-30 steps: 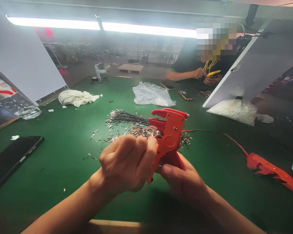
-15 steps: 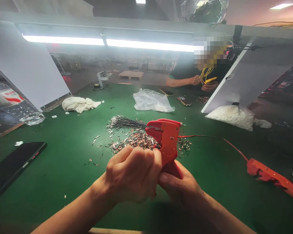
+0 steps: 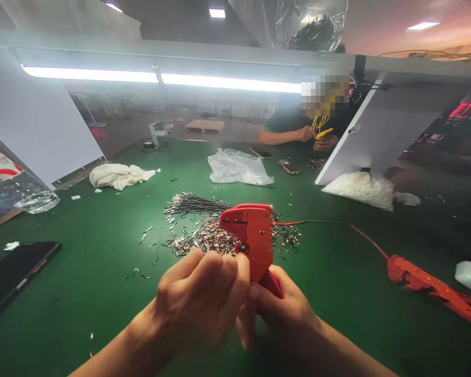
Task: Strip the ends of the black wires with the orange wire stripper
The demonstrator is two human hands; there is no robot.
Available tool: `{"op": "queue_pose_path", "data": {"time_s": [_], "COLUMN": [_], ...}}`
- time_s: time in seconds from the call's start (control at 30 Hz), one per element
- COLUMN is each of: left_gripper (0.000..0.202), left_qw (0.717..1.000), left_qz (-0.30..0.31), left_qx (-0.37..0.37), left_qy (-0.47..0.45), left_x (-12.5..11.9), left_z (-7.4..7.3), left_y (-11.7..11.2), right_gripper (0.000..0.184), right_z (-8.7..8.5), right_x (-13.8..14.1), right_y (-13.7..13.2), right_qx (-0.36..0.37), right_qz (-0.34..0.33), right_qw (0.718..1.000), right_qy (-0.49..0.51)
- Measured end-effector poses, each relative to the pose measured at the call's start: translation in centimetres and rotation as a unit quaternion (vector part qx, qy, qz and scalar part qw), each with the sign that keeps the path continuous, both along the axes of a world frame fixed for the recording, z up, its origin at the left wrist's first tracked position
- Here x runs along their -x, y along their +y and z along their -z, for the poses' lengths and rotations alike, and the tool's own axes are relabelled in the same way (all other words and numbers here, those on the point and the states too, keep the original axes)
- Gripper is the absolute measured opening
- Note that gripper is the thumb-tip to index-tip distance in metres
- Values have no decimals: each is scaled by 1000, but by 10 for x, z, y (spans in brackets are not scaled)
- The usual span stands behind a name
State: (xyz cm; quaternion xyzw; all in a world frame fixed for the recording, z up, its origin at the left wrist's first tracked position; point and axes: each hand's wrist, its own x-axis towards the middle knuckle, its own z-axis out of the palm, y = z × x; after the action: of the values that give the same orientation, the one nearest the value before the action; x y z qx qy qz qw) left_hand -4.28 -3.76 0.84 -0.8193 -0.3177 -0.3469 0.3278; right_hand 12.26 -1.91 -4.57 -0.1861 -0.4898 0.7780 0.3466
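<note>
Gripping an upright red-and-orange wire stripper [image 3: 260,238] by its handles, the right hand [image 3: 287,309] wraps its fingers around them, the tool's closed jaws pointing left above the green tabletop [image 3: 102,277]. Curled like a fist, the left hand [image 3: 204,298] sits beside the tool; whether its fingers hold anything cannot be told. Beyond lie a bundle of thin black wires [image 3: 196,204] and a heap of copper-coloured clippings [image 3: 208,238].

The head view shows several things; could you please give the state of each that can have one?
Held red-orange tool, jaws closed
Right hand, closed around that tool
Left hand, fingers curled, contents hidden
Black wires, loosely bunched
Second red-orange tool, lying at right
Large phone, screen dark
Tube lights, lit
Clear plastic bag, crumpled
</note>
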Motion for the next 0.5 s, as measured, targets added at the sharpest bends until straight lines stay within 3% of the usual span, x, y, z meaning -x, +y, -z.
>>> {"op": "queue_pose_path", "data": {"time_s": [0.27,0.4,0.5], "left_gripper": [22,18,18], "left_qw": [1000,1000,999], "left_qz": [-6,-12,-15], "left_qx": [7,3,10], "left_qy": [-10,-23,-29], "left_x": [0,-1,0], "left_z": [2,6,8], "left_y": [2,4,5], "right_gripper": [43,46,44], "right_z": [11,10,7], "right_x": [7,6,4], "right_y": [-4,-2,0], "right_qx": [71,82,83], "right_qz": [51,87,77], "right_qw": [996,993,994], "right_qy": [10,-17,-11]}}
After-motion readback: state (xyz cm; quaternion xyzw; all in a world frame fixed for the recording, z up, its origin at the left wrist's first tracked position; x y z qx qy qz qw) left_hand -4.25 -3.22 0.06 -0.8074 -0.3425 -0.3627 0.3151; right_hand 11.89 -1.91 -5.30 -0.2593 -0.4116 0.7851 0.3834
